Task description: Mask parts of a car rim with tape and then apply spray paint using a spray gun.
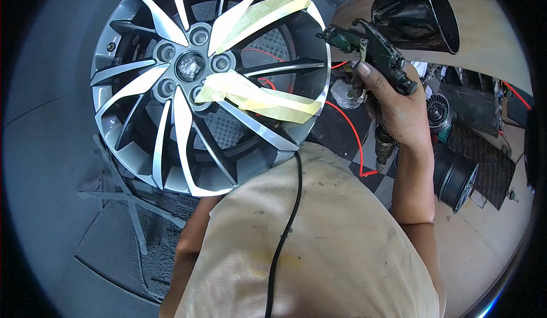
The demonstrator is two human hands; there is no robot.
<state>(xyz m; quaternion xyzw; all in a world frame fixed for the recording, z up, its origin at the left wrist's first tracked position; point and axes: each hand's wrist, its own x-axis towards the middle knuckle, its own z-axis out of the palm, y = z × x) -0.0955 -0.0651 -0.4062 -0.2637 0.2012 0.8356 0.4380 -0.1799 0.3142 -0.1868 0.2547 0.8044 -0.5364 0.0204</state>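
Note:
A silver-and-dark-grey alloy wheel (183, 121) lies face up in front of me. Strips of yellow masking tape (278, 103) cover two of its spokes, and crumpled foil-like material fills the centre hole. At the wheel's right, my right hand (399, 104) is closed around a dark spray gun (388, 62), its thumb beside the trigger. The gun is tilted, with its nozzle toward the wheel's right rim and a black paint cup (407, 19) attached. My left forearm (196, 218) goes under the wheel's lower edge, which hides that hand.
A red air hose (356, 129) runs behind the wheel and toward the gun's lower end. Another dark wheel (457, 175) and a textured dark plate (481, 161) are on the right. Lower left stands a dusty metal frame (122, 186). A black cord (289, 227) hangs down my clothing.

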